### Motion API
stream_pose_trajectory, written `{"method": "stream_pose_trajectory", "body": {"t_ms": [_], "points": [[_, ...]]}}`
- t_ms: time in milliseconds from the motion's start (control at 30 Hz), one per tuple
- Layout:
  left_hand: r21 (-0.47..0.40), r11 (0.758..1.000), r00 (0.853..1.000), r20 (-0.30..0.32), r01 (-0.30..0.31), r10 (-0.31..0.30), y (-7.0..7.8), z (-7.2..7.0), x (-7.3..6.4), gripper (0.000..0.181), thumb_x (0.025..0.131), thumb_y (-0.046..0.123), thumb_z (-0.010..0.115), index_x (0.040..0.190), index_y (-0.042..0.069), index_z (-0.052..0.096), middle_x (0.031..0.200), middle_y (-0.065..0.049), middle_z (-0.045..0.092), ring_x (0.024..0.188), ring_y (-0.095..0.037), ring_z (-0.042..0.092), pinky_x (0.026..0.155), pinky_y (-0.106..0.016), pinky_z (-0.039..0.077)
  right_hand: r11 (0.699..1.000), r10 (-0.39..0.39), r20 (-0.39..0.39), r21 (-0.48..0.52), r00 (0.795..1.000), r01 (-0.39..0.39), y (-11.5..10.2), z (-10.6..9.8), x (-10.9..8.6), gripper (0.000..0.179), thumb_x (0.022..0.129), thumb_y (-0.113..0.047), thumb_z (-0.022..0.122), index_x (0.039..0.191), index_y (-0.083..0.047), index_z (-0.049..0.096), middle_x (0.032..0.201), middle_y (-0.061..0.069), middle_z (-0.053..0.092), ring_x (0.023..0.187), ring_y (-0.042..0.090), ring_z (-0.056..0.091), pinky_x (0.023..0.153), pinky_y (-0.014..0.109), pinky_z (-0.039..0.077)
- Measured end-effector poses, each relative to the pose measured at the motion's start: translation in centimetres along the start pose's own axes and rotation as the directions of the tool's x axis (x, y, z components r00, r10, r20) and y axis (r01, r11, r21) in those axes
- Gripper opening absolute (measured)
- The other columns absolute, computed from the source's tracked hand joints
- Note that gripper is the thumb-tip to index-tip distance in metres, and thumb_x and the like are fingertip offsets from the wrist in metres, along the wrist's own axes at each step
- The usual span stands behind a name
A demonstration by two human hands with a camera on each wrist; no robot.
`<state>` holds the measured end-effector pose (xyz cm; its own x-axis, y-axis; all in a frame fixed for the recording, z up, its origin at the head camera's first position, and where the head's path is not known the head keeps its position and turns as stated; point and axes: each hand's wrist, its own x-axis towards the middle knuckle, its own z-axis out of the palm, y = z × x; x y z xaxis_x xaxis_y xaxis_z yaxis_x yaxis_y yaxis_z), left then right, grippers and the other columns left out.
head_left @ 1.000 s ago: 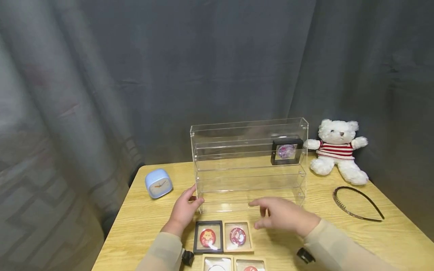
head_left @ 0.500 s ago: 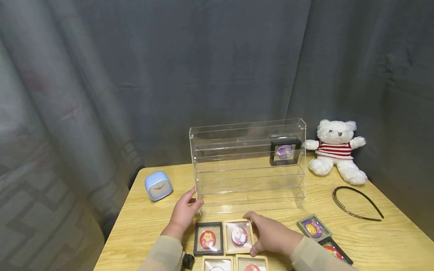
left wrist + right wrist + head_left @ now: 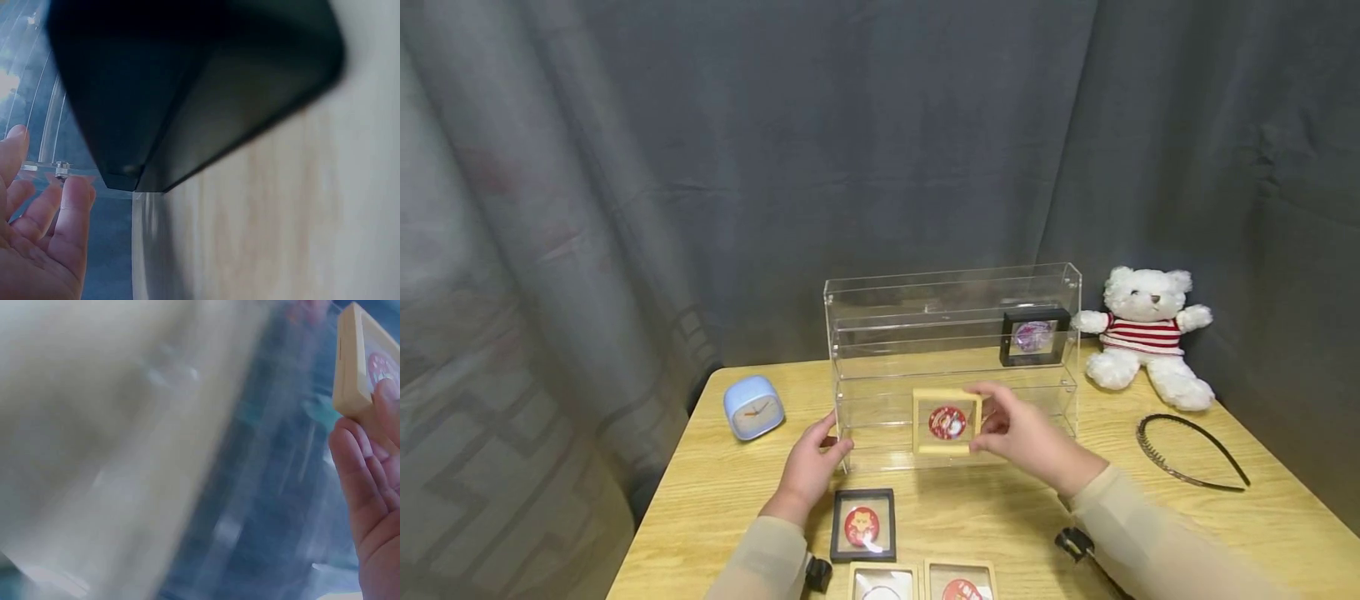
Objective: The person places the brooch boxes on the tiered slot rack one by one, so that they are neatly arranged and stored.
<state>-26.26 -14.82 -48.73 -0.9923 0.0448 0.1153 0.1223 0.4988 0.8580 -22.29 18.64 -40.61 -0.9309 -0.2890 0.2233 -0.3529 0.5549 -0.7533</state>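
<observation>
A clear acrylic display rack (image 3: pixel 887 357) with several tiers stands mid-table. My left hand (image 3: pixel 805 468) grips its lower left side; in the left wrist view, thumb and fingers (image 3: pixel 74 215) lie on either side of the panel. My right hand (image 3: pixel 1033 437) pinches the right edge of a pale yellow square display frame (image 3: pixel 947 423) holding a round red badge. That frame is upright before the lower tiers; whether it touches the rack I cannot tell. A black frame (image 3: pixel 1033 337) with a purple badge stands at the rack's right, on an upper tier.
Before the rack lie a black frame (image 3: pixel 862 525) with a red badge and two pale frames (image 3: pixel 883 583), cut off below. A blue clock (image 3: pixel 754 408) is at left. A white teddy bear (image 3: pixel 1142 333) and a dark headband (image 3: pixel 1232 462) are at right.
My right hand reached down to the pale frame beside the black one, took hold of it, and raised it upright in front of the rack. The left hand stays on the rack.
</observation>
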Motion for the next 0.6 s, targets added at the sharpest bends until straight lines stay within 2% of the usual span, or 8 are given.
{"method": "stream_pose_trajectory", "body": {"t_ms": [133, 267, 433, 600], "points": [[0.001, 1.0, 1.0, 0.0, 0.0, 0.0, -0.1, 0.0, 0.2, 0.058, 0.093, 0.022, 0.072, 0.147, 0.019, 0.051, 0.137, -0.009, 0.055, 0.106, -0.025, 0.057, 0.08, -0.04, 0.054, 0.997, -0.066, -0.102, -0.055, 0.993, 0.061, -2.2, -4.1, 2.5, 0.068, 0.08, -0.006, 0.082, 0.138, -0.011, 0.048, 0.09, 0.0, 0.068, 0.083, 0.017, 0.065, 0.07, 0.031, 0.057], [0.003, 1.0, 1.0, 0.0, 0.006, -0.006, 0.0, -0.2, 0.2, 0.057, 0.093, 0.022, 0.072, 0.147, 0.02, 0.051, 0.137, -0.009, 0.055, 0.107, -0.026, 0.057, 0.079, -0.038, 0.054, 0.983, -0.121, -0.172, -0.157, 0.978, 0.094, -3.7, -7.1, 4.7, 0.059, 0.085, -0.007, 0.079, 0.136, -0.01, 0.048, 0.092, 0.002, 0.069, 0.084, 0.017, 0.067, 0.07, 0.034, 0.056], [0.018, 1.0, 1.0, 0.0, -0.006, 0.006, 0.1, -0.3, 0.1, 0.058, 0.093, 0.022, 0.071, 0.147, 0.018, 0.051, 0.136, -0.01, 0.055, 0.106, -0.026, 0.057, 0.079, -0.038, 0.054, 0.973, -0.142, -0.253, -0.212, 0.957, 0.088, -3.8, -8.9, 6.6, 0.055, 0.09, -0.012, 0.076, 0.137, -0.011, 0.048, 0.095, 0.005, 0.068, 0.087, 0.019, 0.067, 0.071, 0.039, 0.052], [0.014, 1.0, 1.0, 0.008, -0.02, 0.02, 0.2, -0.1, 0.0, 0.057, 0.094, 0.021, 0.071, 0.147, 0.016, 0.051, 0.135, -0.01, 0.056, 0.107, -0.027, 0.058, 0.078, -0.038, 0.054, 0.981, -0.084, -0.3, -0.191, 0.95, 0.027, -3.1, -9.6, 7.2, 0.054, 0.091, -0.019, 0.076, 0.138, -0.016, 0.051, 0.1, 0.005, 0.064, 0.09, 0.02, 0.065, 0.068, 0.033, 0.052]]}}
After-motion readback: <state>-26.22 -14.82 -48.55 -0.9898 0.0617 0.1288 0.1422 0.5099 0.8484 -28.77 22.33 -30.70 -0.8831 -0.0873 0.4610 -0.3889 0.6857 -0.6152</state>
